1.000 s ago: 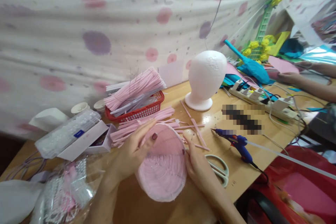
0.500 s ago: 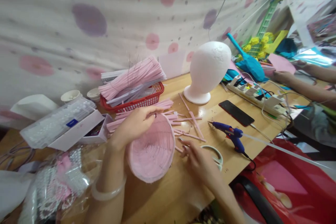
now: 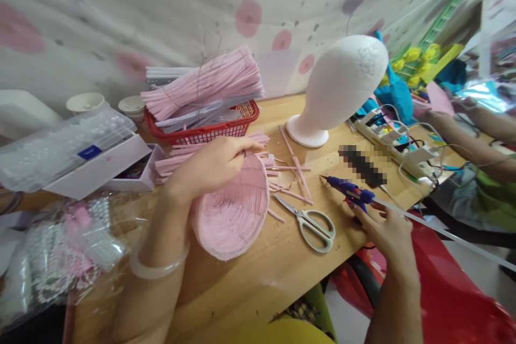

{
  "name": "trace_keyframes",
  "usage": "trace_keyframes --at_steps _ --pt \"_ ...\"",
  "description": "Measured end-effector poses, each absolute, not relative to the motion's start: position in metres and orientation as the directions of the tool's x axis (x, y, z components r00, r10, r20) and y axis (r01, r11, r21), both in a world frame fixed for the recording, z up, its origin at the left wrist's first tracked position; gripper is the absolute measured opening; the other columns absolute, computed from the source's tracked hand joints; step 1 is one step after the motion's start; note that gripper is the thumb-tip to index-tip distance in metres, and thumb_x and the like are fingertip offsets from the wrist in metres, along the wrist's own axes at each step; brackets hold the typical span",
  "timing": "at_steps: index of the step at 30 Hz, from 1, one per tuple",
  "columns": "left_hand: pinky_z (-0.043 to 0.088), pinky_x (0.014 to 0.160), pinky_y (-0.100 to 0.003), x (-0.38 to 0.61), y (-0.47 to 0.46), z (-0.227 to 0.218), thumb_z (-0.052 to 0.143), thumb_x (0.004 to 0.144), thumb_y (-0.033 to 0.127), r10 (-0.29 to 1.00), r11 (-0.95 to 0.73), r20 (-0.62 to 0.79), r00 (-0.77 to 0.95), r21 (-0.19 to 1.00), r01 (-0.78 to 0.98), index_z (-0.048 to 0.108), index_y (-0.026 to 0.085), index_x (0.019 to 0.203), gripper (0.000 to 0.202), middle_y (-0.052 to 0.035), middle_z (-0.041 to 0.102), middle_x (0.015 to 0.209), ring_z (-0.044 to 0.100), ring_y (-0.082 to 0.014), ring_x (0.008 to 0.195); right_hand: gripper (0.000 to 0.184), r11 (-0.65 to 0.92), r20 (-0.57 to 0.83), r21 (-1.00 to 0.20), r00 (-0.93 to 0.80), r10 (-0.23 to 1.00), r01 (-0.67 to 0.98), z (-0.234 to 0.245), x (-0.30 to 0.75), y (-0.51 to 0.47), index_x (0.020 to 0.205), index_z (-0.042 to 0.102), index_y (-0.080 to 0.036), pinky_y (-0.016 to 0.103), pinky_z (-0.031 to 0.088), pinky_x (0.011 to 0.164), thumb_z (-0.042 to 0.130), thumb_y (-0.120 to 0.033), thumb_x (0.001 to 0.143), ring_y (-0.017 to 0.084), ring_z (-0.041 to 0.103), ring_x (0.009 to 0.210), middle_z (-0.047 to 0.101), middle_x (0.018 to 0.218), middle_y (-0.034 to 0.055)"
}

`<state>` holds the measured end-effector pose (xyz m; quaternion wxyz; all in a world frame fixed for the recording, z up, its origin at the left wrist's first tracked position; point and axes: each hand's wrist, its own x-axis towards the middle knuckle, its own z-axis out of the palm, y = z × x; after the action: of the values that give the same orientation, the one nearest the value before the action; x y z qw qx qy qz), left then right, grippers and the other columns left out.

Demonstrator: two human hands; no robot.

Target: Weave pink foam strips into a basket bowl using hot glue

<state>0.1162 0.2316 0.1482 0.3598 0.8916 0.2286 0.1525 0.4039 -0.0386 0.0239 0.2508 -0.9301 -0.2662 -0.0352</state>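
Note:
My left hand (image 3: 217,166) is closed over the far left rim of a pink bowl-shaped piece (image 3: 237,215) built up of ringed fuzzy stems, tilted so its hollow faces me. My right hand (image 3: 385,228) has its fingers around the handle of a blue hot glue gun (image 3: 349,189), whose nozzle points left and from whose back a long clear glue stick runs. Scissors with pale green handles (image 3: 318,230) lie on the table between the bowl piece and the gun. Cut pink stems (image 3: 296,172) are scattered beyond the bowl piece.
A red basket (image 3: 226,131) holds bundles of pink and white stems. Behind stands a white foam head (image 3: 342,86). At right are a power strip (image 3: 397,145) and another person's hands (image 3: 443,123). Clear boxes (image 3: 60,150) and bagged pearl trims (image 3: 72,252) lie left.
My right hand has moved right, from beside the scissors to the glue gun's handle. My left hand still holds the bowl piece. The view has shifted slightly.

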Motion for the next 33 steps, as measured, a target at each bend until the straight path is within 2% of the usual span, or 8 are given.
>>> trace_keyframes --at_steps 6,10,12,15,17,20,27,33 --pt "0.038 0.12 -0.035 0.118 0.233 0.148 0.037 0.083 0.008 0.503 -0.639 0.113 0.857 0.717 0.28 0.072 0.018 0.122 0.053 -0.003 0.069 0.135 0.062 -0.0174 0.13 0.045 -0.652 0.159 -0.578 0.851 0.5 0.491 0.031 0.394 -0.011 0.079 0.068 -0.02 0.041 0.049 0.072 0.061 -0.064 0.074 0.033 0.065 0.082 0.07 0.077 0.0129" --pt "0.039 0.12 -0.036 0.119 0.234 0.147 0.037 0.081 0.008 0.516 -0.639 0.121 0.848 0.714 0.287 0.072 0.017 0.122 0.055 -0.004 0.07 0.133 0.062 -0.0189 0.129 0.053 -0.593 0.14 -0.689 0.879 0.455 0.417 0.048 0.365 -0.018 0.08 0.066 -0.017 0.036 0.048 0.058 0.051 -0.068 0.085 0.026 0.063 0.063 0.066 0.065 0.0105" --pt "0.039 0.119 -0.036 0.12 0.234 0.147 0.037 0.08 0.008 0.522 -0.636 0.125 0.844 0.716 0.288 0.072 0.017 0.122 0.055 -0.0039 0.071 0.131 0.062 -0.0195 0.13 0.059 -0.524 0.036 -0.775 0.851 0.523 0.355 0.056 0.345 -0.02 0.075 0.064 -0.019 0.031 0.045 0.049 0.047 -0.073 0.087 0.02 0.057 0.049 0.059 0.054 0.0053" --pt "0.038 0.12 -0.035 0.12 0.234 0.147 0.036 0.078 0.007 0.512 -0.643 0.13 0.849 0.713 0.278 0.072 0.019 0.121 0.057 -0.0026 0.071 0.132 0.061 -0.0188 0.131 0.062 -0.477 -0.179 -0.854 0.745 0.643 0.206 0.06 0.315 -0.017 0.064 0.058 -0.021 0.028 0.037 0.039 0.057 -0.082 0.078 0.016 0.049 0.038 0.051 0.044 0.0016" --pt "0.038 0.12 -0.035 0.12 0.234 0.147 0.036 0.078 0.007 0.507 -0.653 0.132 0.852 0.704 0.279 0.072 0.018 0.12 0.056 -0.0025 0.071 0.132 0.061 -0.0188 0.131 0.063 -0.49 -0.224 -0.84 0.674 0.704 0.232 0.057 0.3 -0.01 0.059 0.053 -0.022 0.028 0.037 0.039 0.058 -0.082 0.078 0.016 0.05 0.038 0.051 0.043 0.0017" --pt "0.038 0.119 -0.036 0.12 0.234 0.147 0.037 0.079 0.005 0.506 -0.664 0.129 0.853 0.689 0.29 0.072 0.018 0.12 0.056 -0.0025 0.072 0.13 0.061 -0.0196 0.131 0.063 -0.491 -0.197 -0.802 0.624 0.756 0.341 0.049 0.287 -0.001 0.056 0.048 -0.024 0.028 0.037 0.041 0.052 -0.08 0.084 0.016 0.05 0.04 0.05 0.044 0.0012" --pt "0.035 0.12 -0.028 0.12 0.232 0.153 0.039 0.076 -0.006 0.525 -0.681 0.058 0.849 0.628 0.377 0.069 0.015 0.127 0.063 -0.0043 0.068 0.137 0.06 -0.015 0.131 0.062 -0.521 -0.143 -0.752 0.671 0.727 0.403 0.04 0.286 0.004 0.057 0.05 -0.024 0.028 0.034 0.041 0.053 -0.081 0.08 0.017 0.048 0.045 0.048 0.044 0.0005" --pt "0.042 0.115 -0.034 0.122 0.226 0.153 0.04 0.076 -0.005 0.562 -0.684 0.055 0.826 0.592 0.426 0.073 0.019 0.108 0.051 -0.0048 0.077 0.114 0.065 -0.0195 0.124 0.058 -0.534 -0.14 -0.736 0.678 0.722 0.416 0.039 0.283 0.004 0.054 0.05 -0.024 0.029 0.036 0.045 0.054 -0.075 0.081 0.018 0.049 0.047 0.05 0.045 0.0018"
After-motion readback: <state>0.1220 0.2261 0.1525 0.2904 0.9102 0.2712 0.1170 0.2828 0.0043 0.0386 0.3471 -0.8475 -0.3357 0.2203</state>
